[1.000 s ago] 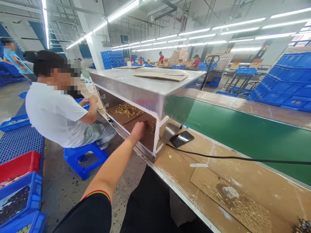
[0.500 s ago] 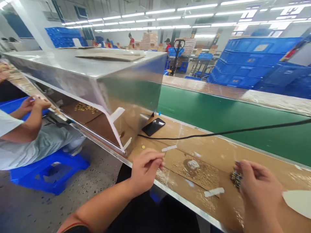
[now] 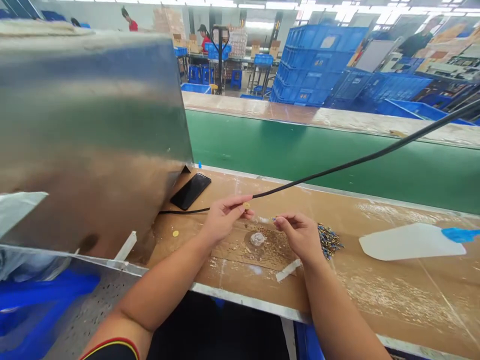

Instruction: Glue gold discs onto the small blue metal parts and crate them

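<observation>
Between the thumb and fingers of my left hand [image 3: 225,215] is a small round gold-coloured disc [image 3: 246,205]. My right hand [image 3: 298,232] faces it across a short gap, its thumb and forefinger closed on a tiny part with a blue tip [image 3: 275,219]. Below and between both hands, a small clear-whitish lump [image 3: 257,239] sits on stained cardboard. A pile of tiny blue, dark and brassy parts [image 3: 329,241] lies just right of my right hand. To the left, a loose yellow disc [image 3: 175,233] rests on the brown bench covering.
A black phone [image 3: 191,191] lies beside the large metal box [image 3: 90,135]. A black cable [image 3: 337,165] crosses above the bench and the green belt [image 3: 240,140]. At right lies a white flat-looking object with a blue end [image 3: 408,242]. Blue crates [image 3: 315,65] stand stacked behind.
My view has turned to the right. My right hand has left the pile of parts and come close to my left hand, bringing a tiny blue-tipped part. The gold disc now shows in my left fingers.
</observation>
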`<state>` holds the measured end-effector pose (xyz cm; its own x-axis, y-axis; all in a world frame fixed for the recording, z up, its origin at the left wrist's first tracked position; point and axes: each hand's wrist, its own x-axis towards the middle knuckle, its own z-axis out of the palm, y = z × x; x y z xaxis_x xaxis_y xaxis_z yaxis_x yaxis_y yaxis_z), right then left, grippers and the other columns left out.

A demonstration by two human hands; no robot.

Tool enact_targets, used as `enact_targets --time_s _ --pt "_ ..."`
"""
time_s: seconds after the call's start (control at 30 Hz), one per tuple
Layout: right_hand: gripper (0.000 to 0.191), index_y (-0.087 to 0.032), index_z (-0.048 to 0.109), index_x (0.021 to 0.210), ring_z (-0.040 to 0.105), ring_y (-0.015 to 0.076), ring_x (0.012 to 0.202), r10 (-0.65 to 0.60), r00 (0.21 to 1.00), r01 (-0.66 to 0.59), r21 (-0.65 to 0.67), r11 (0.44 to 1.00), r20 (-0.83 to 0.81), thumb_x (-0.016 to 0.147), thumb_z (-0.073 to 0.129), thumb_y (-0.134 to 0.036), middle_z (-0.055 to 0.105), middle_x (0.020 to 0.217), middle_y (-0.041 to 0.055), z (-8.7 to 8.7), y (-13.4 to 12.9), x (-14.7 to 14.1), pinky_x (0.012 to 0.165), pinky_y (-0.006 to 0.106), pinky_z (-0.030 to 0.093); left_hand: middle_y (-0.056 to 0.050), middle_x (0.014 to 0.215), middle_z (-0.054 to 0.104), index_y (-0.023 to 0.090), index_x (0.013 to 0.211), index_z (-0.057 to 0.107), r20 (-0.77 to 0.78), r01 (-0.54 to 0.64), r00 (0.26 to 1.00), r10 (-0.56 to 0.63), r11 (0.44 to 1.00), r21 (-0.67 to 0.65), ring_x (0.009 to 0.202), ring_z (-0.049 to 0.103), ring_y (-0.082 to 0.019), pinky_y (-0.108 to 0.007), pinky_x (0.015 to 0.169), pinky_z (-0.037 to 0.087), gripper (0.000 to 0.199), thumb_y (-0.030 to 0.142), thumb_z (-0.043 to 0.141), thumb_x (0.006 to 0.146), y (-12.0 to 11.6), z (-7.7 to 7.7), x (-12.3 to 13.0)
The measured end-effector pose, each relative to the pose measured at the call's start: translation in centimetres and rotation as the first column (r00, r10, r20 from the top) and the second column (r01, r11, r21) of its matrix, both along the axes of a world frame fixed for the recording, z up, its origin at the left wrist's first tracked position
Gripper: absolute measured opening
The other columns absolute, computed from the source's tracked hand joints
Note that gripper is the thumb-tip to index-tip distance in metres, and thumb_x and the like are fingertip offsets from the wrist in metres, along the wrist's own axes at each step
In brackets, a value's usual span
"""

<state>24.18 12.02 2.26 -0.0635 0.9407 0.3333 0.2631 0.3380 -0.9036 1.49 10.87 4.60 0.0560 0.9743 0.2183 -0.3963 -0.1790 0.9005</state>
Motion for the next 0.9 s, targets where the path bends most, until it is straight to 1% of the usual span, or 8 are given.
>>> enact_targets --time_s 0.07,0.1,0.2,0.23,0.3,0.57,0.77,0.9 --pt "0.036 -0.020 0.080 0.089 0.073 0.0211 0.061 0.111 0.993 -0.111 -0.001 0.994 0.036 0.092 0.074 -0.055 0.077 0.071 0.0056 0.2 -0.3 0.6 0.056 0.029 0.060 -0.009 0.096 0.076 0.016 0.109 0.081 -0.131 -0.050 0.989 0.067 0.990 0.133 0.079 0.077 -0.016 -0.028 0.075 0.068 0.027 0.036 0.079 0.091 -0.1 -0.7 -0.2" --pt "0.030 -0.020 0.081 0.093 0.075 0.0215 0.064 0.154 0.985 -0.156 0.011 0.988 0.071 0.094 0.072 -0.049 0.078 0.075 0.0057 0.4 -0.4 0.9 0.058 0.029 0.061 -0.010 0.095 0.076 0.016 0.108 0.080 -0.218 -0.093 0.964 0.149 0.965 0.247 0.080 0.076 -0.016 -0.029 0.076 0.068 0.021 0.030 0.075 0.094 -0.2 -0.9 -0.3" --pt "0.016 -0.022 0.080 0.096 0.076 0.0203 0.070 0.183 0.949 -0.222 0.132 0.966 0.258 0.097 0.067 -0.031 0.079 0.082 0.0042 1.3 -1.0 1.5 0.064 0.029 0.062 -0.010 0.096 0.077 0.016 0.104 0.078 -0.415 -0.120 0.791 0.450 0.779 0.615 0.088 0.076 -0.016 -0.029 0.082 0.066 0.014 0.016 0.066 0.096 -0.3 -1.5 -0.2" --pt "0.014 -0.022 0.079 0.096 0.075 0.0195 0.071 0.172 0.929 -0.241 0.183 0.953 0.328 0.096 0.065 -0.026 0.079 0.084 0.0035 1.7 -1.2 1.6 0.065 0.029 0.061 -0.009 0.096 0.078 0.016 0.104 0.077 -0.447 -0.081 0.737 0.507 0.723 0.686 0.090 0.075 -0.016 -0.029 0.083 0.066 0.015 0.013 0.065 0.097 -0.3 -1.8 -0.1" --pt "0.015 -0.023 0.076 0.094 0.074 0.0175 0.072 0.161 0.888 -0.291 0.256 0.922 0.431 0.096 0.061 -0.018 0.077 0.083 0.0017 2.2 -1.5 1.4 0.066 0.028 0.059 -0.008 0.096 0.078 0.017 0.105 0.075 -0.493 -0.004 0.684 0.538 0.679 0.735 0.093 0.075 -0.016 -0.029 0.086 0.065 0.016 0.013 0.061 0.099 -0.1 -2.3 0.1" --pt "0.013 -0.024 0.067 0.094 0.068 0.0179 0.072 0.261 0.790 -0.434 0.206 0.877 0.554 0.095 0.056 -0.016 0.071 0.081 0.0009 2.0 -2.2 0.0 0.065 0.029 0.055 -0.007 0.097 0.077 0.016 0.103 0.073 -0.589 0.017 0.656 0.473 0.770 0.638 0.096 0.074 -0.018 -0.032 0.090 0.062 0.018 0.015 0.056 0.104 0.8 -3.7 0.4" --pt "0.015 -0.024 0.064 0.093 0.066 0.0188 0.071 0.218 0.780 -0.413 0.220 0.884 0.587 0.093 0.053 -0.013 0.067 0.079 0.0011 1.4 -2.4 -0.6 0.065 0.030 0.054 -0.009 0.103 0.078 0.017 0.111 0.077 -0.589 -0.013 0.711 0.384 0.844 0.536 0.098 0.074 -0.020 -0.036 0.093 0.061 0.020 0.015 0.059 0.102 0.7 -4.0 0.5" --pt "0.015 -0.025 0.063 0.090 0.066 0.0191 0.071 0.206 0.776 -0.408 0.225 0.885 0.596 0.093 0.053 -0.013 0.066 0.079 0.0010 1.2 -2.4 -0.7 0.065 0.031 0.054 -0.008 0.101 0.078 0.017 0.108 0.078 -0.583 -0.015 0.720 0.376 0.849 0.528 0.095 0.073 -0.019 -0.035 0.091 0.060 0.021 0.015 0.058 0.102 0.6 -4.0 0.6"
